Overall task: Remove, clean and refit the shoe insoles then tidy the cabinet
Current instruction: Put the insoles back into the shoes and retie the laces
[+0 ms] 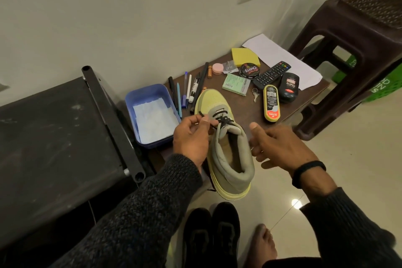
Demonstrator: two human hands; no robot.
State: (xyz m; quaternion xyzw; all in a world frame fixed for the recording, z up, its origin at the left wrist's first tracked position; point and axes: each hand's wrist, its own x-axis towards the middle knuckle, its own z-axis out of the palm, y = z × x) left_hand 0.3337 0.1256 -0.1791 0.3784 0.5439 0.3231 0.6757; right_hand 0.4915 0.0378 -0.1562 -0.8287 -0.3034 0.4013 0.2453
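Note:
A yellow and grey sneaker (228,148) with black laces stands on the near edge of the low brown table (243,104), toe pointing away from me, its opening facing up. My left hand (192,137) pinches a black lace end (205,118) at the shoe's left side, near the tongue. My right hand (280,148) hovers just right of the shoe's collar with thumb up and fingers loosely spread, holding nothing. I cannot make out the insole inside the shoe.
On the table lie a blue tray (152,113) with white paper, several pens (185,91), a polish tin (249,70), a remote (272,74), a shoe brush (270,102), a polish bottle (289,87), a yellow sponge (244,55). Black shoes (212,233) sit on the floor. A dark stool (359,54) stands right, a black bench (54,148) left.

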